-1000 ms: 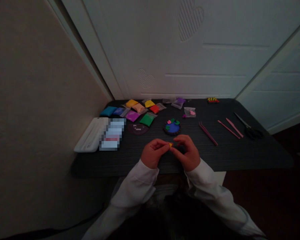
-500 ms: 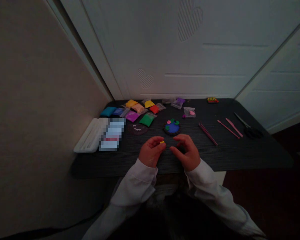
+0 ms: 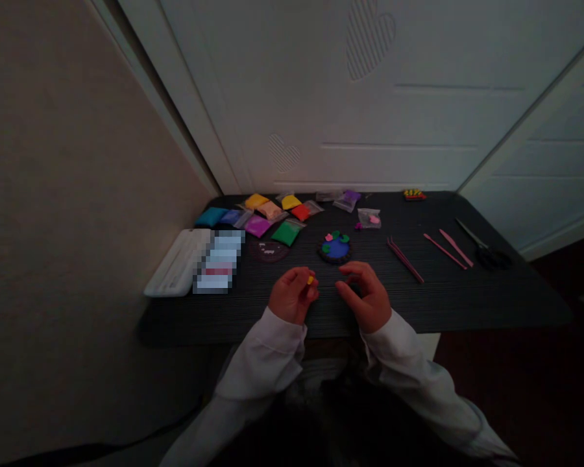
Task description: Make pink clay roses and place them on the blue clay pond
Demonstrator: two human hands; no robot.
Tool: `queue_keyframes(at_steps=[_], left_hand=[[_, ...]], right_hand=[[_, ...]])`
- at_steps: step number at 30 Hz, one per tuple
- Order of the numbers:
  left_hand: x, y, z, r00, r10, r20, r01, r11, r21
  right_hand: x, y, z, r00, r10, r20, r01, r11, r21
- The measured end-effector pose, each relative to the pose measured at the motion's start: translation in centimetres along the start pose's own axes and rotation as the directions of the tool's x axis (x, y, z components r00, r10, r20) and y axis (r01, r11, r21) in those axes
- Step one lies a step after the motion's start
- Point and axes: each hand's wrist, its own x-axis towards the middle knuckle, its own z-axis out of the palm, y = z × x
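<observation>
Between the thumb and fingers of my left hand (image 3: pixel 292 295) is a small piece of yellow clay (image 3: pixel 310 280). My right hand (image 3: pixel 366 296) hovers beside it with thumb and fingers apart and nothing between them. Just beyond both hands lies a round clay pond (image 3: pixel 338 248), blue inside a dark brown rim, with green leaf shapes and a pink flower on its far side. A clear, dark-edged tray (image 3: pixel 268 251) with pale bits on it is left of the pond.
Packets of coloured clay, such as a green packet (image 3: pixel 288 232), cluster at the back left. Pink tweezers (image 3: pixel 405 259), two pink modelling tools (image 3: pixel 456 248) and scissors (image 3: pixel 484 248) lie to the right. A white case (image 3: pixel 178 263) and a blurred-out screen (image 3: pixel 219 261) are at the left.
My left fingers have shifted round the yellow clay, moving it slightly left and down. My right thumb has drawn back a little to the right, away from the left hand.
</observation>
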Motion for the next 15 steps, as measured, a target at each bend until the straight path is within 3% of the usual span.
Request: queue_keyframes(at_steps=[15], left_hand=[[0.09,0.32,0.03,0.999,-0.043,-0.011,0.043,0.999,-0.009]], right_hand=[[0.03,0.08,-0.01,1.000,0.012,-0.020,-0.012,1.000,-0.002]])
